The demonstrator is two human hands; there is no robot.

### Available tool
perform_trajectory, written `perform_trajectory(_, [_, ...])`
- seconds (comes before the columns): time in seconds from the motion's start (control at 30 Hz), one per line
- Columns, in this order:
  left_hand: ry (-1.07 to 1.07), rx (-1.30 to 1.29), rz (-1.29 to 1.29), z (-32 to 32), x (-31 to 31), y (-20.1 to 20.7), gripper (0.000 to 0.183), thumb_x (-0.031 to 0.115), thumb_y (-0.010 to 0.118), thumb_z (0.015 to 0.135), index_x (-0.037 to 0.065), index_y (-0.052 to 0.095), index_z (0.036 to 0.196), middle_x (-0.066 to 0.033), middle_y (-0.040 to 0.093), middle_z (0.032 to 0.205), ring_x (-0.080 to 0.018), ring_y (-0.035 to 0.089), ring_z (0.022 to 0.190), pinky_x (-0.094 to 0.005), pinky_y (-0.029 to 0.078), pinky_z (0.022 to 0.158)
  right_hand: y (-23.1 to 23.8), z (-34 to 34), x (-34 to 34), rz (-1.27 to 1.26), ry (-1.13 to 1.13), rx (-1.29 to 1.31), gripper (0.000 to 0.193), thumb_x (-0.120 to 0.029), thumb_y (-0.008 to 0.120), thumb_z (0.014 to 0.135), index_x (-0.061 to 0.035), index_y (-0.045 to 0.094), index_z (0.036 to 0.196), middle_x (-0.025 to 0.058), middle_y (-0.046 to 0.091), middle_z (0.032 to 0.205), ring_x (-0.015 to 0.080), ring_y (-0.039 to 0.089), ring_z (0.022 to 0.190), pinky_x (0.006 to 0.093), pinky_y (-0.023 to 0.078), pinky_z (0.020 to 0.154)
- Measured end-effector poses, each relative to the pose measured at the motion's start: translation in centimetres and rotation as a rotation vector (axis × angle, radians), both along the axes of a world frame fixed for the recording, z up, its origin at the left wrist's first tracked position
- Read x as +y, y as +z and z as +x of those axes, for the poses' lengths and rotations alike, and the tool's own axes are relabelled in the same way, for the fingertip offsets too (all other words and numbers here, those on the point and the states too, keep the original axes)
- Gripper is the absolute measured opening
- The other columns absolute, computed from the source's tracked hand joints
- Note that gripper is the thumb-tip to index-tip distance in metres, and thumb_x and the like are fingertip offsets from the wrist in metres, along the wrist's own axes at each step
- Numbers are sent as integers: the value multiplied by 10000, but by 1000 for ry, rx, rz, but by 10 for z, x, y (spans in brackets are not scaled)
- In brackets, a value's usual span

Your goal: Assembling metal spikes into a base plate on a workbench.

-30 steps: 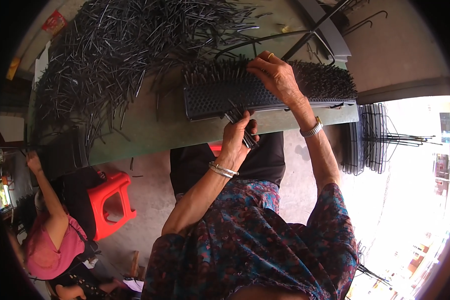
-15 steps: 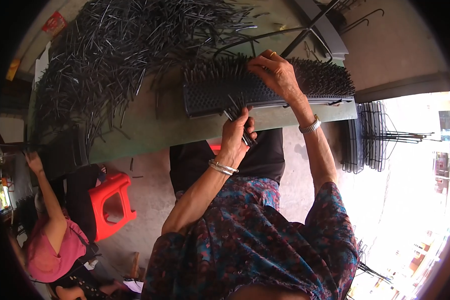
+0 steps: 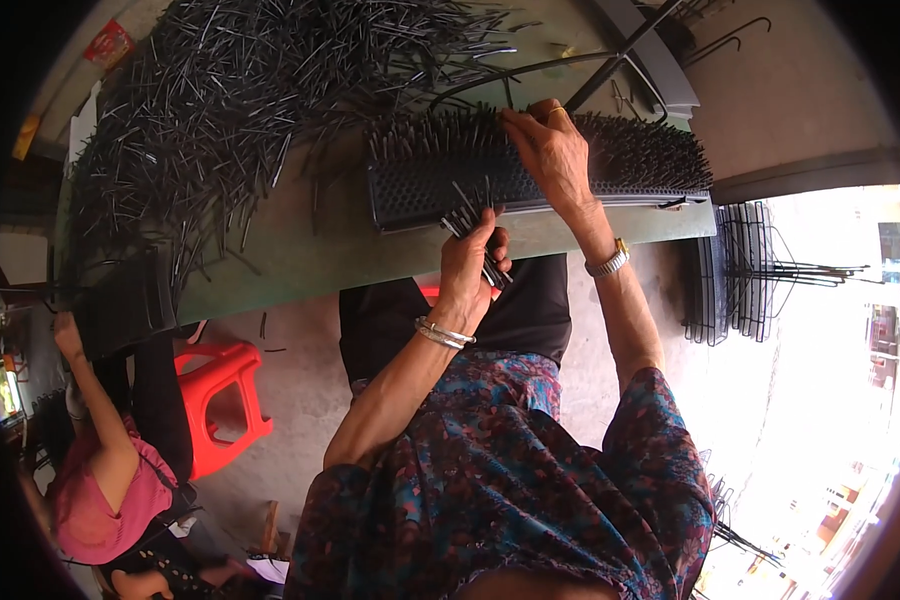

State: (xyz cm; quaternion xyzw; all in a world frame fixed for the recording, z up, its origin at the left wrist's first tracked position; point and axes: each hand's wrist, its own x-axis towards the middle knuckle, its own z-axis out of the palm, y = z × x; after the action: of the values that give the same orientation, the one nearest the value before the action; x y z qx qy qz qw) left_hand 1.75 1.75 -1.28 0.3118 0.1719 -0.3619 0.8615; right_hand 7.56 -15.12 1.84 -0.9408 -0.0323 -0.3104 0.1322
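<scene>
In front of me lies a long black block (image 3: 400, 195) with a grid of holes along its near face. Thin black sticks (image 3: 425, 135) stand densely in its far rows, like bristles. My left hand (image 3: 467, 265) is closed round a bundle of black sticks (image 3: 462, 218), just at the block's near edge, their ends fanning out above the thumb. My right hand (image 3: 555, 160) is over the middle of the block, thumb and forefinger pinched at the standing sticks. Whatever is between those fingertips is hidden among them.
A large heap of loose black sticks (image 3: 200, 110) covers the left of the green table (image 3: 300, 265). Bent black metal frames (image 3: 620, 60) lie behind the block. Stacked racks (image 3: 750, 270) stand at right. A red stool (image 3: 220, 400) and a co-worker in pink (image 3: 110, 500) are at left.
My right hand has shifted slightly, its wrist and forearm swinging a little left and toward me. My left hand stays nearly still with its bundle. The co-worker's arm has lowered somewhat.
</scene>
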Motion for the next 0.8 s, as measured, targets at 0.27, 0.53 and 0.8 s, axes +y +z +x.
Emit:
perform_trajectory(0.27, [-9, -21, 3, -3, -4, 2, 265, 250, 619, 944, 14, 604, 1065, -10, 518, 675, -86, 462, 549, -240, 386, 504, -7, -21, -7, 399, 8, 96, 183, -126, 642, 876, -74, 672, 1048, 101, 628, 836, 218, 608, 705, 314, 478, 642])
perform_trajectory(0.53, [-31, 22, -26, -5, -4, -2, 273, 261, 626, 939, 17, 611, 1061, -10, 520, 677, -88, 464, 551, -245, 386, 505, -11, -6, 6, 327, -74, 104, 144, -176, 642, 881, -74, 652, 982, 124, 667, 802, 304, 658, 726, 363, 492, 625])
perform_trajectory(0.8, [-38, 13, -44, -6, -3, -2, 297, 278, 633, 934, 26, 620, 1089, -4, 518, 682, -86, 461, 560, -250, 384, 504, -6, 1, 0, 212, -42, 167, 146, -208, 605, 897, -74, 642, 943, 160, 669, 791, 364, 646, 746, 433, 503, 634])
